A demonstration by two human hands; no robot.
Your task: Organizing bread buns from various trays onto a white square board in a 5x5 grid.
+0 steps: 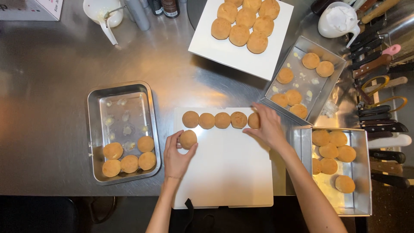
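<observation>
Buns sit side by side in a row (214,120) along the top of the white board (228,172) on the counter (51,86), so the left hand (177,157) grips one bun (188,139) below them, starting a second line, while the right hand (268,126) curls over the end bun (253,121).

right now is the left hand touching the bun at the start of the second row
Touching: the head view shows the left hand with fingers curled round the bun.
</observation>
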